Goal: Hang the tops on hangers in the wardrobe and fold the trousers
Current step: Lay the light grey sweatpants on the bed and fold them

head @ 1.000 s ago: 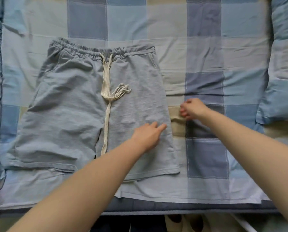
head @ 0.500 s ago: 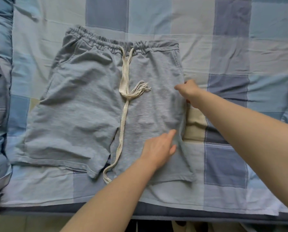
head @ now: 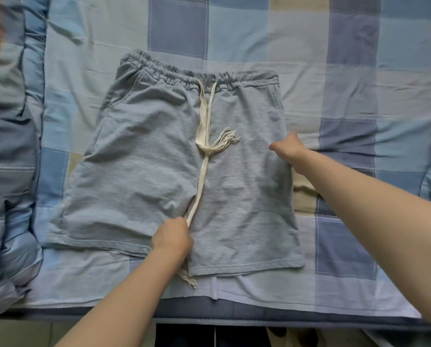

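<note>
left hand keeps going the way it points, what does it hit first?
Probably the cream drawstring: the left hand points up the shorts' centre, already touching it. Beyond lies its frayed end, then the waistband.

Soft even daylight, faint shadows, blurred left edge, wide-angle bowing

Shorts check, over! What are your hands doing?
Left hand grips the shorts at the crotch. Right hand grips their right side edge. Shorts flat, unfolded. Drawstring loose on top.

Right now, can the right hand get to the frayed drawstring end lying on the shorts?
Probably yes. The right hand grips the shorts' side edge, and the frayed drawstring end lies just inward of it on flat fabric with nothing between. It would have to let go first.
</note>
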Demonstrator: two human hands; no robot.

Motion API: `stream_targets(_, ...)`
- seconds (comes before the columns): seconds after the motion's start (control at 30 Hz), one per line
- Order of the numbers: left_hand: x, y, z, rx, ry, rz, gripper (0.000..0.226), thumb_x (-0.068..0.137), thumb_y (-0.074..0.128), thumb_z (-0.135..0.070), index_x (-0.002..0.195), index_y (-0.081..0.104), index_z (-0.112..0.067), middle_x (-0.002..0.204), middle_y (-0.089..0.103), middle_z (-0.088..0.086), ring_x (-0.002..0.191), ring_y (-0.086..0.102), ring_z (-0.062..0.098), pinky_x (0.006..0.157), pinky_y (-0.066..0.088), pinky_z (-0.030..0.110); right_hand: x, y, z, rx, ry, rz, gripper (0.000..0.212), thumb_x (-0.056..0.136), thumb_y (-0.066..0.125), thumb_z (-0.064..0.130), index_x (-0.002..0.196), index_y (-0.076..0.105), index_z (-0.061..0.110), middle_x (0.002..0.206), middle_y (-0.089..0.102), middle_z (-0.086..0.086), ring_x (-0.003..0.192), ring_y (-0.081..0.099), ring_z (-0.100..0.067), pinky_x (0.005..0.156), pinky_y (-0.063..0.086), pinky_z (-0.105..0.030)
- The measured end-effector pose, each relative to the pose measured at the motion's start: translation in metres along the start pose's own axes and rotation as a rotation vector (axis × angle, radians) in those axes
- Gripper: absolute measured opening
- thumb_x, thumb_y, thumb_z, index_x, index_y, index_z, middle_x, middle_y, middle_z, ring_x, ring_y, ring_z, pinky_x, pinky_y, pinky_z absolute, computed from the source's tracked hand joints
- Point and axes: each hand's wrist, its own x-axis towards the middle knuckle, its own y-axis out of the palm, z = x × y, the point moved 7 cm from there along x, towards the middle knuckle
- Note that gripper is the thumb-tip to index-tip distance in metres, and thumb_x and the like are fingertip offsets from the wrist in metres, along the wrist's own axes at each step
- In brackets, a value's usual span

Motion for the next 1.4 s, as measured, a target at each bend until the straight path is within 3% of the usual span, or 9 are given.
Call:
stream_targets(0.23,-0.02,-0.148,-0.045,-0.224,0.445,-0.7,0.019,0.08,0.059,0.001,0.076,0.043,-0.008,0.083,0.055,0.021,0.075,0.053,0.038,0.057,0.035,0.041,-0.007,-0.016,0.003,-0.115,0.003,-0.121,0.051,0.088,0.05,0.017,0.133,0.037,-0.003,0.134,0.045,-0.021,0.118,0.049,-0.038,0.095,0.043,-0.039)
stream_targets(0.37,-0.034,-0.176,-0.1,-0.019,0.794,-0.952,0.009,0.075,0.069,-0.003,0.078,0.061,-0.003,0.095,0.063,0.017,0.088,0.054,0.033,0.063,0.044,0.041,-0.032,-0.012,0.054,-0.289,-0.439,-0.242,0.042,0.086,0.05,0.006,0.127,0.049,0.004,0.129,0.048,-0.018,0.118,0.047,-0.034,0.101,0.037,-0.036)
stream_targets(0.6,0.019,-0.114,-0.095,-0.082,0.596,-0.547,0.05,0.078,0.06,-0.005,0.127,0.053,-0.01,0.124,0.049,0.012,0.11,0.049,0.033,0.088,0.044,0.045,-0.053,0.08,0.093,-0.031,-0.435,0.249,0.031,0.097,0.046,0.028,0.079,0.056,0.005,0.075,0.052,-0.013,0.077,0.048,-0.024,0.072,0.04,-0.038)
stream_targets(0.77,0.047,-0.08,-0.07,-0.256,0.432,-0.264,0.055,0.085,0.061,-0.019,0.137,0.044,-0.013,0.132,0.046,0.011,0.122,0.044,0.032,0.101,0.039,0.043,-0.042,0.104,0.099,-0.487,-0.55,0.113,0.054,0.089,0.06,0.041,0.132,0.044,0.014,0.131,0.041,-0.017,0.119,0.044,-0.036,0.103,0.038,-0.042)
stream_targets(0.9,0.046,-0.058,-0.081,0.188,0.515,-0.207,0.045,0.09,0.056,-0.035,0.133,0.047,-0.024,0.13,0.046,0.006,0.12,0.042,0.03,0.098,0.039,0.041,-0.037,0.109,0.098,-0.863,-0.611,0.025,0.034,0.092,0.054,0.035,0.118,0.055,0.012,0.124,0.048,-0.015,0.115,0.047,-0.036,0.089,0.044,-0.043)
stream_targets(1.0,0.039,-0.065,-0.075,0.136,0.51,-0.342,0.027,0.093,0.051,-0.039,0.108,0.059,-0.019,0.115,0.057,0.002,0.112,0.047,0.026,0.09,0.035,0.038,-0.036,0.092,0.105,-0.442,-0.543,0.073,0.022,0.09,0.054,0.032,0.076,0.055,0.016,0.09,0.061,-0.013,0.094,0.06,-0.032,0.073,0.044,-0.035)
stream_targets(1.1,0.029,-0.077,-0.051,0.019,0.436,-0.511,0.025,0.092,0.052,-0.037,0.098,0.065,-0.016,0.103,0.061,0.003,0.104,0.052,0.027,0.085,0.035,0.038,-0.029,0.068,0.104,0.002,-0.413,0.018,0.017,0.09,0.05,0.024,0.075,0.055,0.016,0.078,0.061,-0.01,0.079,0.063,-0.031,0.066,0.05,-0.036)
stream_targets(1.23,0.027,-0.062,-0.012,-0.049,0.256,-0.352,0.032,0.092,0.053,-0.034,0.12,0.06,-0.02,0.124,0.049,0.004,0.113,0.045,0.029,0.091,0.041,0.041,-0.023,0.069,0.078,-0.127,-0.265,0.399,0.026,0.095,0.053,0.036,0.086,0.06,0.013,0.075,0.061,-0.002,0.059,0.057,-0.014,0.049,0.044,-0.021)
stream_targets(1.4,0.003,-0.036,-0.053,0.08,0.292,-0.358,0.072,0.086,0.048,-0.02,0.151,0.016,-0.023,0.157,0.014,0.009,0.141,0.022,0.033,0.109,0.029,0.05,0.023,-0.032,0.059,0.119,-0.216,-0.018,0.01,0.091,0.052,0.016,0.083,0.057,0.013,0.07,0.054,-0.005,0.057,0.051,-0.017,0.052,0.044,-0.024)
